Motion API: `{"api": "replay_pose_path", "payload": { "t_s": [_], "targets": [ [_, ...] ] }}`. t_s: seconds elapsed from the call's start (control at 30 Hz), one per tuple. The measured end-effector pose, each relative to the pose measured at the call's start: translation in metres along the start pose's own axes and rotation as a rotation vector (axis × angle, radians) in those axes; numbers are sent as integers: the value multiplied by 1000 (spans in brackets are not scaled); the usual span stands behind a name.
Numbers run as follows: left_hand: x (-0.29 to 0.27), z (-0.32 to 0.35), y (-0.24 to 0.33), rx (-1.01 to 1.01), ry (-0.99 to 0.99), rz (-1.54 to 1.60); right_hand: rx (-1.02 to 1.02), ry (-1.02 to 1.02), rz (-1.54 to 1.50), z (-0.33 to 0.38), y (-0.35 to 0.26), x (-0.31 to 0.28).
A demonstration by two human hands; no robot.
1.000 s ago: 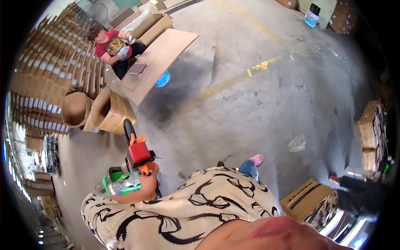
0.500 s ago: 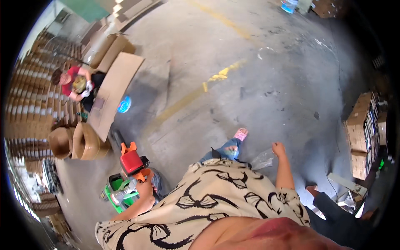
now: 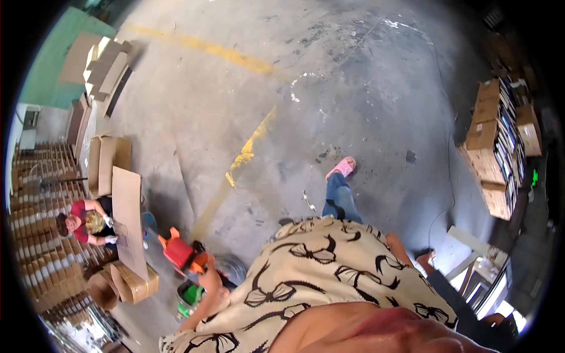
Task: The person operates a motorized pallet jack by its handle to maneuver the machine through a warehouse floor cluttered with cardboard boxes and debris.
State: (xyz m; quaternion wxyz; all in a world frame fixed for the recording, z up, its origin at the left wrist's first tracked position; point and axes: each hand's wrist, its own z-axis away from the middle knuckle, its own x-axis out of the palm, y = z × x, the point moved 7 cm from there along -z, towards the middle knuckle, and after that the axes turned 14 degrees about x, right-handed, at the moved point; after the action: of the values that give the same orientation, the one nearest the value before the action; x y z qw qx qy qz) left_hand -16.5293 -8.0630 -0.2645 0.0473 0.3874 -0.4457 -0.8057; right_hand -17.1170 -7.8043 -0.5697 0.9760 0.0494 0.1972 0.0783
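Observation:
My left hand (image 3: 209, 279) is closed around the orange handle of a red plastic object (image 3: 181, 253) with orange ends, held low at my left side. What kind of object it is, I cannot make out. A green plastic container (image 3: 189, 297) is just below it, partly behind my forearm. Dark, blurred folds (image 3: 231, 269) lie beside the hand. My right arm hangs at my right side, and only a little of my right hand (image 3: 392, 240) shows past my patterned shirt. Its fingers are not distinct.
A seated person (image 3: 88, 222) in red, wearing white gloves, is at the left behind a cardboard sheet (image 3: 130, 206). Stacked cartons (image 3: 41, 194) rise behind them. Boxes (image 3: 488, 141) stand at the right. Another person's dark-clothed leg (image 3: 444, 291) is close on my right. Yellow lines (image 3: 242, 156) mark the concrete floor.
The view has swung, and the seated person and cardboard appear lower and farther left. My pink-shod foot is farther forward. My right hand, a fist earlier, has drawn back toward my body.

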Motion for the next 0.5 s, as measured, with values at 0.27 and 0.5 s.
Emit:
{"api": "replay_pose_path", "payload": {
  "t_s": [0.27, 0.5],
  "targets": [
    [202, 40, 151, -138, 36, 138, -277, 140, -77, -98, -224, -258],
    [339, 55, 253, -70, 123, 91, -770, 519, -64, -109, -442, -488]
  ]
}}
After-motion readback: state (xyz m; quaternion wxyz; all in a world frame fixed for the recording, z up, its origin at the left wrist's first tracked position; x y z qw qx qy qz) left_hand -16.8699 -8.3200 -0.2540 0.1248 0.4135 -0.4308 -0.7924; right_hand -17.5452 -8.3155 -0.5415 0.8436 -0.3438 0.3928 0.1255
